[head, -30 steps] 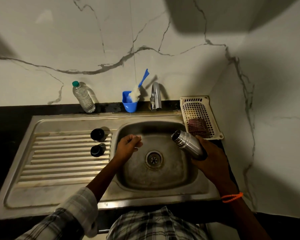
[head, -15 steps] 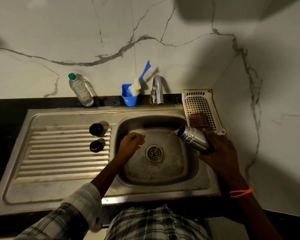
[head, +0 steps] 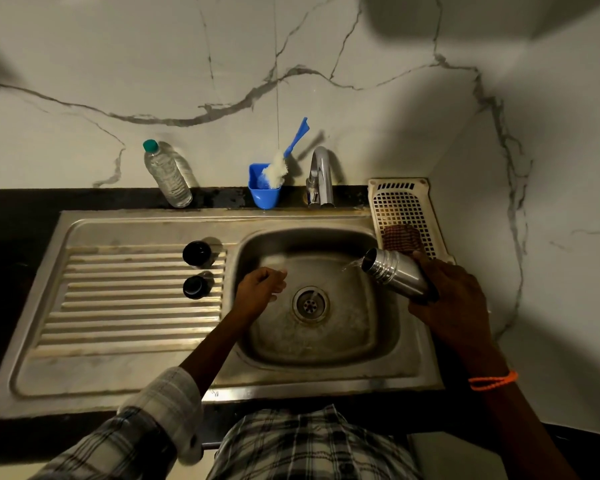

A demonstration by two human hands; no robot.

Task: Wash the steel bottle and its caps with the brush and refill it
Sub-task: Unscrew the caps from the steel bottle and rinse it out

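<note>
Steel sink point(head: 125, 379): ribbed drainboard left, basin right. Right hand point(head: 454, 299) grips steel bottle point(head: 394, 275) over basin's right edge, mouth tilted left and down, thin stream of water point(head: 350, 264) pouring out. Left hand point(head: 258, 289) over basin, fingers loosely curled, holding nothing. Plastic bottle point(head: 168, 174) far left by wall. Brush point(head: 284, 157) stands in blue cup point(head: 264, 192), far side. Two black caps point(head: 197, 253) on drainboard, just beside basin.

right hand point(head: 454, 299) gripping steel bottle point(head: 394, 274), tipped mouth-left over sink basin point(head: 378, 348), thin stream of water running out toward drain point(head: 310, 304). left hand point(head: 260, 289) loosely curled over basin, holding nothing. 2 black caps point(head: 197, 253) point(head: 194, 286) on drainboard. brush point(head: 284, 161) in blue cup point(head: 264, 195) beside tap point(head: 321, 176).
</note>
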